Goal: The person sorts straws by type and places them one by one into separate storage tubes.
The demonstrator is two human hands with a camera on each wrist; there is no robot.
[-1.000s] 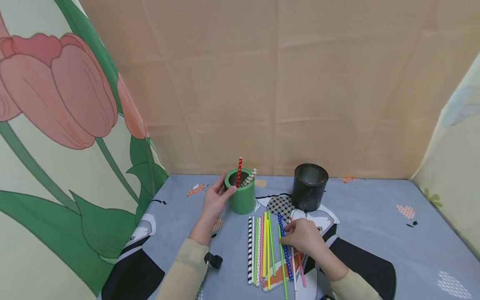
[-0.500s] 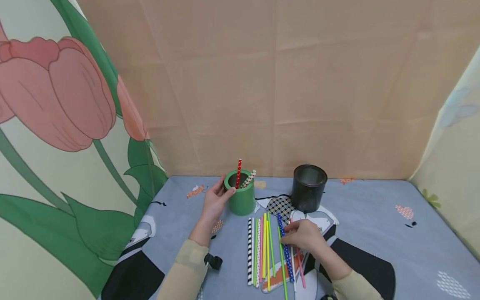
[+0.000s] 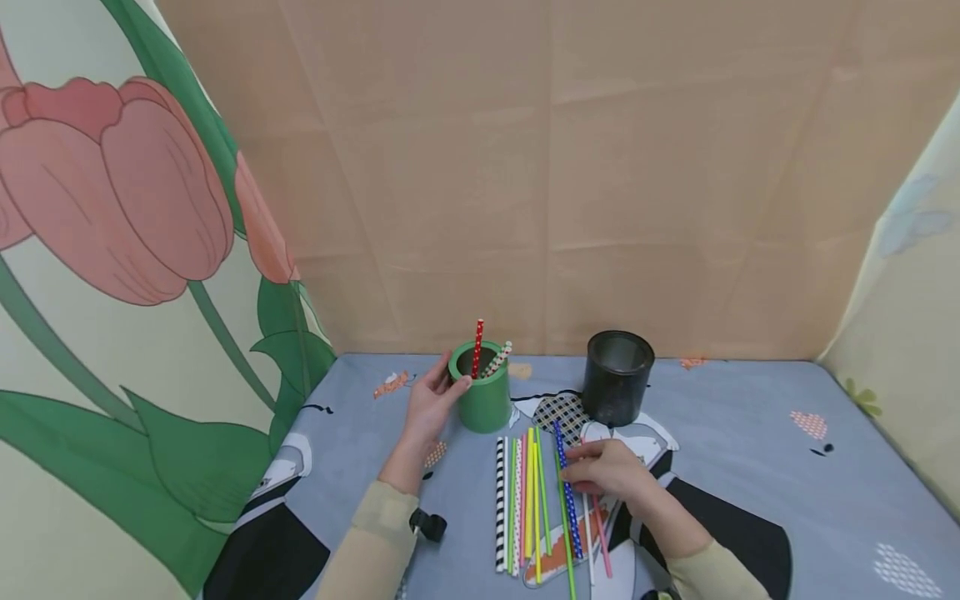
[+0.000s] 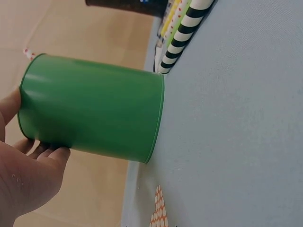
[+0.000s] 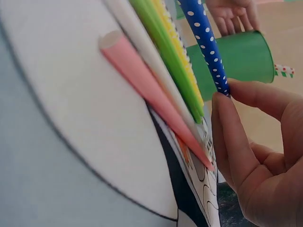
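My left hand (image 3: 448,387) grips the side of an upright green cup (image 3: 483,393), thumb at its rim; the left wrist view shows the fingers (image 4: 45,152) wrapped round the cup (image 4: 94,109). A red dotted straw (image 3: 477,337) and a pale patterned one stand in it. My right hand (image 3: 572,468) pinches a blue dotted straw (image 3: 568,500) between thumb and fingertips (image 5: 222,109). That blue straw (image 5: 206,42) lies among several straws (image 3: 525,500) spread on the cloth in front of the cup.
A black cup (image 3: 617,377) stands to the right of the green one. A pink straw (image 5: 151,94), green and yellow ones and a black-and-white striped straw (image 4: 182,38) lie side by side. Printed grey cloth (image 3: 750,433) covers the table; screens enclose it on three sides.
My right fingertips have shifted slightly toward me along the blue dotted straw, and the straw has moved a little. The left hand keeps its hold on the green cup.
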